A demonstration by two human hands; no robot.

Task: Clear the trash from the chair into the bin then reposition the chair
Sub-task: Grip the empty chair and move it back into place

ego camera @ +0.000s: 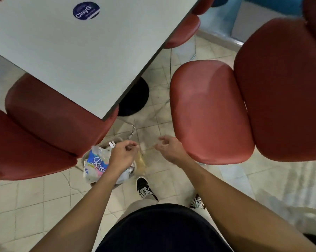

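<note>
While the fingers of the left hand point(123, 155) curl in toward the thumb, pinched narrow on what looks like a thin yellowish scrap point(141, 160), the blur there leaves it unclear whether the scrap is gripped or already let go. It hangs just over the bin point(91, 155), at its right edge, probably so that it falls inside and not onto the tiles. The fingers of the right hand point(169, 148) are loosely bent and part open, holding nothing that can be made out; the hand hovers to the right of the bin, between it and the front edge of the red chair point(208, 110).

Wrappers and a printed packet point(97, 165) already fill the bin, which stands on the floor half under another red chair point(44, 124) at the corner of the white table point(77, 51). The chair to the right of the bin shows a bare seat, so the clearing seems nearly done. It stands pulled out and apart from the table, and likely needs pushing in next, for which the right hand is well placed.
</note>
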